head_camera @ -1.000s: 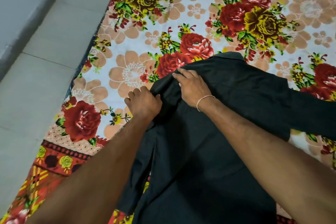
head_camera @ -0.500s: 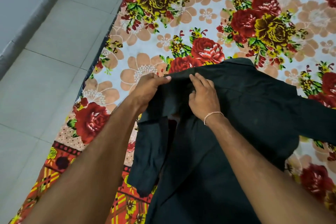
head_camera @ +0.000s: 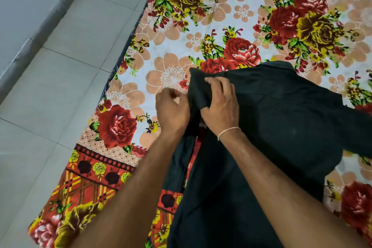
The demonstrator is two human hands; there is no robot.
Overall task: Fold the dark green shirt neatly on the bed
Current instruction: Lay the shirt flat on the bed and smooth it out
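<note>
Nearest me, the dark green shirt (head_camera: 271, 147) lies on the floral bed cover (head_camera: 201, 16), long axis running away from me, collar farthest. My right hand (head_camera: 220, 106) pinches a shoulder fold. Just left of it, my left hand (head_camera: 172, 109) curls at the edge; I cannot tell its grip. I judge the left side-fold underway; next, lay it flat inward.

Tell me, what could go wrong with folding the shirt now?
The right hand pinches only a bunch of the dark green shirt at the shoulder, so the fold may crease. The left hand seems barely on the cloth. The other sleeve lies spread, unfolded.
</note>
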